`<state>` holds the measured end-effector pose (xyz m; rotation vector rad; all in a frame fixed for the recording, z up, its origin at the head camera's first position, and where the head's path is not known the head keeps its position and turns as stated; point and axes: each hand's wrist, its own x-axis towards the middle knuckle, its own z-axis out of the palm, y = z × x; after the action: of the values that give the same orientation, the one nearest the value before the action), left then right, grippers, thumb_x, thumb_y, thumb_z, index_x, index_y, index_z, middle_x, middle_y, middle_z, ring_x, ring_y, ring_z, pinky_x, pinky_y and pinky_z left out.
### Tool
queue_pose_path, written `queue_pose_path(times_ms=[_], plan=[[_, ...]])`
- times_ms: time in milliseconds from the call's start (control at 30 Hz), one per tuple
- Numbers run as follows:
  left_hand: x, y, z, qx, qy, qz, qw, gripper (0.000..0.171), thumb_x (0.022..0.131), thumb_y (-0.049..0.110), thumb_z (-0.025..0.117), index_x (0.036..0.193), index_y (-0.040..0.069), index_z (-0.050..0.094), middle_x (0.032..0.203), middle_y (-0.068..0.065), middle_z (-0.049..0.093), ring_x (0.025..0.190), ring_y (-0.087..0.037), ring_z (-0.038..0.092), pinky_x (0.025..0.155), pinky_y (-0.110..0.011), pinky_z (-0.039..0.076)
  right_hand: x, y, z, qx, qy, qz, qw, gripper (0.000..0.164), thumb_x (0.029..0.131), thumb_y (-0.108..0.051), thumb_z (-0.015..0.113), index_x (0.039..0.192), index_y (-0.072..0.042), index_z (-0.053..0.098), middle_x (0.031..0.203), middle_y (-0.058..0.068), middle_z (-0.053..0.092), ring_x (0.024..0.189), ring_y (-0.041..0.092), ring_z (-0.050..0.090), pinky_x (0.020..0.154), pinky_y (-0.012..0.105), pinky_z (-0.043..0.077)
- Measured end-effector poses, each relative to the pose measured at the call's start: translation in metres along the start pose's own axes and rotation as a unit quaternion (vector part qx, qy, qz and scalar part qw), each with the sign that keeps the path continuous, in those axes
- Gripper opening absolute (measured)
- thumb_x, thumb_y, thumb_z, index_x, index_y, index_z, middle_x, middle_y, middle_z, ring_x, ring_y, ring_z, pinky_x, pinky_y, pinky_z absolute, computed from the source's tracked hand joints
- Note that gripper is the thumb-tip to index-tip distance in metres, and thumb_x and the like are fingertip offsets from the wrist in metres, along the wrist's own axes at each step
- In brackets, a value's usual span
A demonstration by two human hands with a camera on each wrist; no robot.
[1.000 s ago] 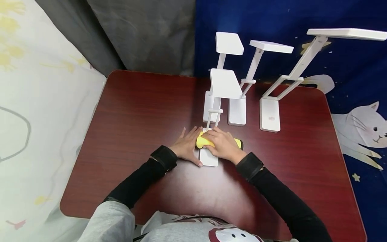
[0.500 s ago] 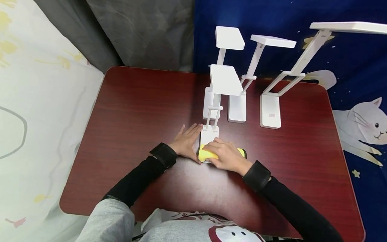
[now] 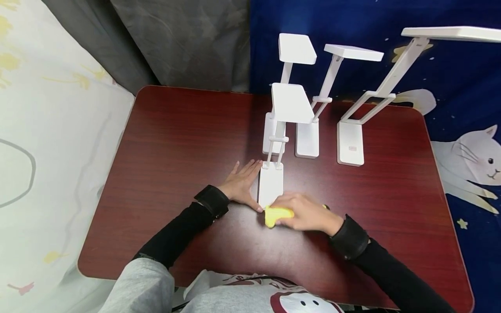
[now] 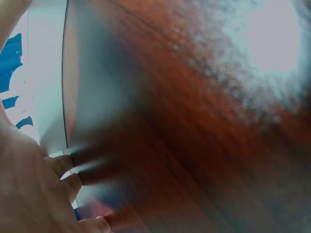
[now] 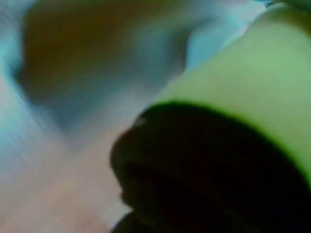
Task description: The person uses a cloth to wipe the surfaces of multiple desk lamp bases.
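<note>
Nearest to me stands a white desk lamp (image 3: 271, 184), its flat base on the table and its panel head raised on a folding arm. My left hand (image 3: 239, 186) rests along the left side of this base, fingers spread and straight, thumb at the near corner. In the left wrist view, the fingers (image 4: 63, 167) lie beside the base's edge (image 4: 48, 73). My right hand (image 3: 307, 212) grips a yellow object (image 3: 277, 215) with a dark end, just off the base's near edge. The right wrist view is blurred; a yellow-green surface (image 5: 243, 77) and a black part fill it.
Three more white desk lamps stand behind: one at back left (image 3: 297, 48), one in the middle (image 3: 307, 141), and a larger one at right (image 3: 350, 143). All are on a reddish-brown table (image 3: 188, 139). A blue curtain (image 3: 352, 21) hangs behind.
My right hand has drawn the yellow object from the upper part of the lamp base toward me and past its near edge. The left hand has stayed beside the base.
</note>
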<state>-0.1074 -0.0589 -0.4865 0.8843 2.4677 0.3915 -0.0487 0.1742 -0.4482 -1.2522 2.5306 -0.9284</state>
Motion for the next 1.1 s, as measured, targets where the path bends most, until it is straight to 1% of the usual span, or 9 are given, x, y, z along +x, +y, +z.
queue_pose_path(times_ms=[100, 167, 267, 400, 500, 667, 800, 967, 1100], plan=[[0.001, 0.000, 0.002, 0.000, -0.003, -0.004, 1.0000, 0.143, 0.054, 0.074, 0.071, 0.152, 0.004, -0.005, 0.159, -0.011, 0.002, 0.143, -0.019, -0.006, 0.113, -0.051, -0.005, 0.009, 0.014, -0.016, -0.009, 0.073, 0.015, 0.997, 0.032, 0.075, -0.025, 0.075, 0.102, -0.008, 0.072, 0.093, 0.001, 0.069, 0.080, 0.010, 0.055, 0.060, 0.031, 0.048], [0.001, 0.000, 0.001, 0.000, -0.010, -0.014, 0.9999, 0.144, 0.053, 0.075, 0.071, 0.152, 0.006, -0.007, 0.160, -0.009, -0.001, 0.143, -0.017, -0.008, 0.113, -0.051, -0.006, 0.018, 0.027, -0.021, -0.041, 0.105, 0.024, 0.993, 0.034, 0.074, -0.025, 0.074, 0.103, -0.008, 0.072, 0.096, 0.003, 0.069, 0.082, 0.013, 0.055, 0.059, 0.034, 0.048], [0.003, 0.000, 0.000, 0.000, -0.016, -0.018, 0.9997, 0.145, 0.051, 0.076, 0.071, 0.153, 0.007, -0.007, 0.160, -0.008, -0.001, 0.142, -0.016, -0.008, 0.113, -0.051, -0.006, 0.025, 0.046, -0.016, -0.086, 0.094, 0.024, 0.992, 0.034, 0.076, -0.027, 0.071, 0.106, -0.010, 0.071, 0.100, 0.002, 0.069, 0.088, 0.016, 0.056, 0.061, 0.037, 0.051], [0.006, -0.001, 0.004, -0.002, -0.018, -0.012, 0.9998, 0.145, 0.051, 0.077, 0.070, 0.153, 0.007, -0.008, 0.160, -0.009, -0.001, 0.142, -0.017, -0.009, 0.113, -0.051, -0.006, 0.019, 0.056, -0.002, -0.096, 0.095, 0.034, 0.990, 0.035, 0.077, -0.030, 0.071, 0.106, -0.010, 0.071, 0.099, 0.001, 0.070, 0.091, 0.017, 0.057, 0.064, 0.039, 0.053], [0.008, -0.002, 0.005, -0.001, -0.019, -0.016, 0.9997, 0.146, 0.051, 0.078, 0.070, 0.153, 0.010, -0.009, 0.160, -0.008, -0.002, 0.142, -0.016, -0.010, 0.113, -0.051, -0.007, 0.011, 0.053, 0.004, -0.085, 0.113, 0.039, 0.989, 0.036, 0.076, -0.031, 0.073, 0.106, -0.011, 0.072, 0.099, 0.001, 0.070, 0.091, 0.016, 0.057, 0.061, 0.039, 0.052], [0.007, -0.001, 0.004, -0.003, -0.020, -0.016, 0.9997, 0.146, 0.048, 0.077, 0.072, 0.154, 0.014, -0.008, 0.160, -0.009, -0.002, 0.142, -0.017, -0.010, 0.112, -0.054, -0.007, -0.001, 0.044, 0.008, -0.078, 0.112, 0.019, 0.990, 0.035, 0.072, -0.025, 0.073, 0.105, -0.012, 0.072, 0.099, -0.001, 0.070, 0.088, 0.013, 0.057, 0.056, 0.035, 0.050], [0.006, 0.000, 0.003, 0.001, -0.017, -0.010, 0.9998, 0.146, 0.047, 0.077, 0.072, 0.154, 0.015, -0.007, 0.160, -0.010, -0.001, 0.143, -0.019, -0.009, 0.112, -0.055, -0.005, -0.009, 0.036, 0.012, -0.061, 0.111, -0.002, 0.992, 0.035, 0.071, -0.023, 0.074, 0.104, -0.012, 0.071, 0.099, 0.000, 0.070, 0.088, 0.012, 0.057, 0.060, 0.035, 0.051], [0.006, 0.000, 0.003, 0.002, -0.017, -0.009, 0.9998, 0.146, 0.048, 0.077, 0.072, 0.154, 0.014, -0.006, 0.159, -0.011, -0.001, 0.142, -0.019, -0.010, 0.112, -0.056, -0.006, -0.017, 0.027, 0.019, -0.032, 0.099, -0.022, 0.994, 0.034, 0.074, -0.025, 0.074, 0.104, -0.010, 0.071, 0.100, 0.000, 0.070, 0.091, 0.011, 0.058, 0.069, 0.034, 0.052], [0.006, 0.000, 0.004, 0.005, -0.021, -0.012, 0.9997, 0.146, 0.048, 0.078, 0.071, 0.154, 0.015, -0.007, 0.159, -0.010, -0.002, 0.142, -0.018, -0.011, 0.112, -0.055, -0.007, -0.023, 0.019, 0.024, -0.019, 0.085, -0.031, 0.996, 0.033, 0.076, -0.025, 0.074, 0.105, -0.010, 0.070, 0.100, 0.000, 0.070, 0.091, 0.011, 0.058, 0.071, 0.033, 0.052]])
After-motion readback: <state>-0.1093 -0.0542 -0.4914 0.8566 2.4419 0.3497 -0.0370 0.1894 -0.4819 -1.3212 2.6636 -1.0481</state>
